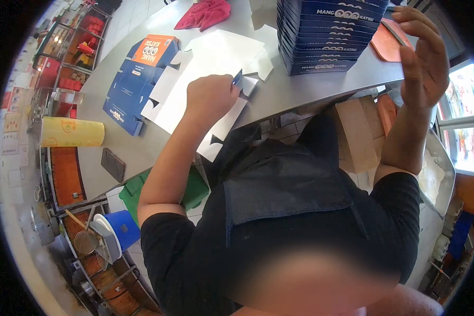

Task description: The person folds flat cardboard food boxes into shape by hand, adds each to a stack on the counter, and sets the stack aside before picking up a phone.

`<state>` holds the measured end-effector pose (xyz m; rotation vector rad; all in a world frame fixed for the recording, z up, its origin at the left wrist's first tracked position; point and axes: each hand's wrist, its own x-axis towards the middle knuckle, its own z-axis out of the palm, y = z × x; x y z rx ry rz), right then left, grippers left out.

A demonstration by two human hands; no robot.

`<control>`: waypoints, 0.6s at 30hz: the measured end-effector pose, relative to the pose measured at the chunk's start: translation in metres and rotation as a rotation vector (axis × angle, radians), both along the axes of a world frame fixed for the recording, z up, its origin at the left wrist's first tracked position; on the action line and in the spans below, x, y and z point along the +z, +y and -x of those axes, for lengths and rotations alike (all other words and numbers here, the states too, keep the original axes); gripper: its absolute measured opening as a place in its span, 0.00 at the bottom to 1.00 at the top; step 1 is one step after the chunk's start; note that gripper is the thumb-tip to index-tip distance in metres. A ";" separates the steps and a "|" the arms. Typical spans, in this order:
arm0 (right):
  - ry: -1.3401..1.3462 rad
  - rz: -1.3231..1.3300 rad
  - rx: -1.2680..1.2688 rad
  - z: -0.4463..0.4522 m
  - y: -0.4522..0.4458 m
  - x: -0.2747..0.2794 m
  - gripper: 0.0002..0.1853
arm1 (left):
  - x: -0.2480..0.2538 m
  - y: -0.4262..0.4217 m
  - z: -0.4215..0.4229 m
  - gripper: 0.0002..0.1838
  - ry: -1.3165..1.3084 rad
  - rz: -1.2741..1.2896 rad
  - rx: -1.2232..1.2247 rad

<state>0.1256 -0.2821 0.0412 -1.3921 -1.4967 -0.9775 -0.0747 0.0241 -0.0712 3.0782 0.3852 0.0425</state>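
Observation:
My left hand (210, 97) is closed over an unfolded carton (216, 50) that lies white side up on the steel table. A small blue edge of the carton shows at the fingers. My right hand (424, 60) is raised at the right, its fingers apart and curved, holding nothing. It is beside a tall stack of blue boxes (326, 39) with printed lettering. Left of the white carton lies a flat blue and orange carton (134, 81), printed side up.
The steel table (142, 152) bears a pink cloth (204, 15), a yellow roll (72, 131) and a dark phone-like object (113, 164). Below are a green bin (195, 189), a blue bucket (122, 229) and a cardboard box (355, 134). An orange item (389, 42) lies behind the stack.

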 end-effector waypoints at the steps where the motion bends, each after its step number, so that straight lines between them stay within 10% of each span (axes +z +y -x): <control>1: -0.010 0.113 0.059 -0.006 -0.007 -0.001 0.20 | 0.001 0.005 0.001 0.16 -0.041 0.005 -0.030; 12: 0.265 0.521 0.509 0.061 0.077 -0.044 0.14 | 0.102 0.034 0.073 0.14 -0.561 0.304 0.153; 18: 0.173 0.540 0.484 0.134 0.149 -0.069 0.49 | 0.129 0.018 0.097 0.09 -1.390 1.200 0.113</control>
